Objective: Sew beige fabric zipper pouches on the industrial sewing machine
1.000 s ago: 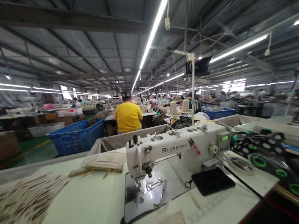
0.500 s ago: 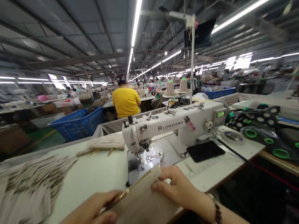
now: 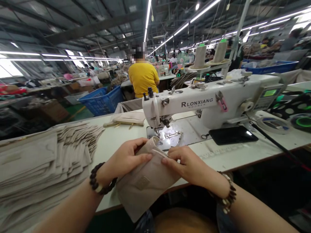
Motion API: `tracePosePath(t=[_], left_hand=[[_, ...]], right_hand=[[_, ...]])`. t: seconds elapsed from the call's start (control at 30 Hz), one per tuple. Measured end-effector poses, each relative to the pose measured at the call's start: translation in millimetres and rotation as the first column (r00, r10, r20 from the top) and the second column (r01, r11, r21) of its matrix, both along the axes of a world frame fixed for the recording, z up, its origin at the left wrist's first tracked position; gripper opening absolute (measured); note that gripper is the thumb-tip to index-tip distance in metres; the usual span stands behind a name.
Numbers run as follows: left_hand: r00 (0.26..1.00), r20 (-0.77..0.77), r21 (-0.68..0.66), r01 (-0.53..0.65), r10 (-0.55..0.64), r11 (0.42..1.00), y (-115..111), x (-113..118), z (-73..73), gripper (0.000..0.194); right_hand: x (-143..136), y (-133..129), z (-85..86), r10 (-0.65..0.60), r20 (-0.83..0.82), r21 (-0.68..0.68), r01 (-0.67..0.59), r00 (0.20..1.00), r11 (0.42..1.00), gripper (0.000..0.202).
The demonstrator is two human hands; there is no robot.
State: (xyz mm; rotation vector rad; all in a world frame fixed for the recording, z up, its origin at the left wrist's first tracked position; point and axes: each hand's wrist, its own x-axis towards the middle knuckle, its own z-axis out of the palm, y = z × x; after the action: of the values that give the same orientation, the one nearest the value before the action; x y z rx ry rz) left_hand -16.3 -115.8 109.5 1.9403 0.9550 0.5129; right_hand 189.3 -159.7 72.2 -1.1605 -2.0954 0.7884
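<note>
While both bare hands are up at the near side of the machine, the beige fabric piece with a small square patch (image 3: 143, 183) is between them, tilted, upper end toward the needle area, lower end out past the near table edge. Can't tell if its upper end touches the metal plate.

Left hand (image 3: 130, 158): thumb on the near face, fingers behind, clamped on the fabric's upper left edge. Dark bead bracelet (image 3: 97, 183) on that wrist. Right hand (image 3: 186, 165): thumb and fingers pinched together on the upper right edge.

White sewing machine lettered RLONXIANG (image 3: 209, 113) is just beyond, pink-handled snips (image 3: 221, 102) on its body. Black flat rectangular device (image 3: 233, 135) lies on the pale tabletop (image 3: 116, 137), right of the hands. Spread pile of beige fabric pieces (image 3: 36, 181) at left; folded beige piece with gold-coloured pulls (image 3: 128, 118) at the table's far side, left of the needle. Far off: person in a yellow top (image 3: 143, 79), blue plastic basket (image 3: 103, 103) to their left.
</note>
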Motion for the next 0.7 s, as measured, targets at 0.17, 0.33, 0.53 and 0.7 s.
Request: tracePosePath(t=[0.17, 0.33, 0.53, 0.7], left_hand=[[1.000, 0.008, -0.061, -0.016, 0.016, 0.998, 2, 2, 0.0, 0.028], [0.997, -0.057, -0.008, -0.047, 0.047, 0.999, 3, 2, -0.1, 0.028], [0.993, -0.096, 0.055, -0.060, 0.065, 0.997, 3, 3, 0.8, 0.026], [0.990, -0.118, 0.087, -0.072, 0.082, 0.994, 4, 6, -1.4, 0.025]], right_hand=[[-5, -5, 2.7, -0.025, 0.000, 0.056, 0.025, 1.000, 0.998, 0.037], [-8, -5, 2.5, -0.040, 0.011, 0.080, 0.039, 0.999, 0.996, 0.037], [-10, -4, 1.9, -0.064, 0.031, 0.074, 0.061, 0.997, 0.995, 0.037], [-12, -2, 1.2, -0.084, 0.035, 0.066, 0.082, 0.996, 0.994, 0.037]])
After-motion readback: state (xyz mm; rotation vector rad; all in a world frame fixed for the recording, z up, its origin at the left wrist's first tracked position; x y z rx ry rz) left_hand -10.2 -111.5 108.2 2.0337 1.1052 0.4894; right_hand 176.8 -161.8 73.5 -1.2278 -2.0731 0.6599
